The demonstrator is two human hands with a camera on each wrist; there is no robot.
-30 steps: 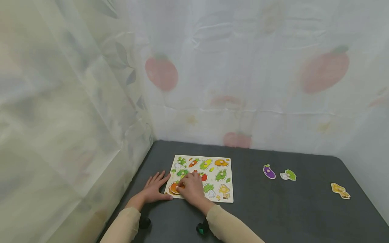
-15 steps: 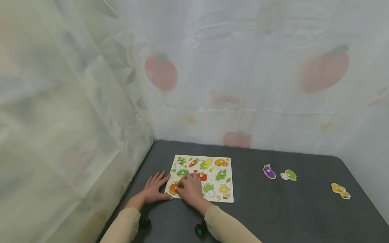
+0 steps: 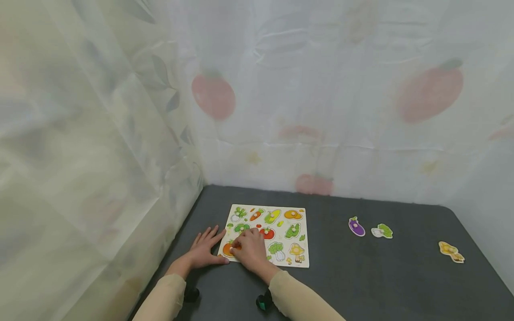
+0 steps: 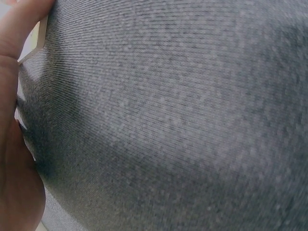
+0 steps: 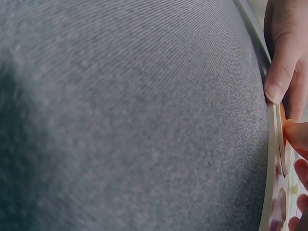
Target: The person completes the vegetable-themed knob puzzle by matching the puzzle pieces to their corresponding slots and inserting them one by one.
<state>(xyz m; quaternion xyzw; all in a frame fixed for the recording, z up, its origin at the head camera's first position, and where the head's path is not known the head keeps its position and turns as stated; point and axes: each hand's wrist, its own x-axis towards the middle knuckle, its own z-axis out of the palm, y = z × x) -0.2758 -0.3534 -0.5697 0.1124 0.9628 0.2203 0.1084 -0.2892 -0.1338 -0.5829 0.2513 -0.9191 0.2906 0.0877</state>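
Observation:
A pegged vegetable puzzle board [image 3: 281, 236] lies on the dark table. At its lower left corner is an orange pumpkin puzzle piece [image 3: 228, 249], partly covered by my right hand [image 3: 252, 250], whose thumb and finger pinch it from above. In the right wrist view the pumpkin piece [image 5: 280, 139] lies along the board, close to its edge; I cannot tell if it sits fully flush. My left hand [image 3: 205, 249] rests with spread fingers at the board's left edge, its thumb [image 5: 276, 86] on the near corner.
Off to the right lie an eggplant piece [image 3: 356, 226], a green-and-white vegetable piece [image 3: 382, 231] and a yellow mushroom-like piece [image 3: 451, 252]. Several other vegetable pieces, such as a tomato [image 3: 267, 233], sit in the board. Curtains [image 3: 100, 178] hang at the left and back.
My right hand has shifted slightly left and down with the pumpkin piece, which now lines up better with its outline on the board. My left hand has stayed still.

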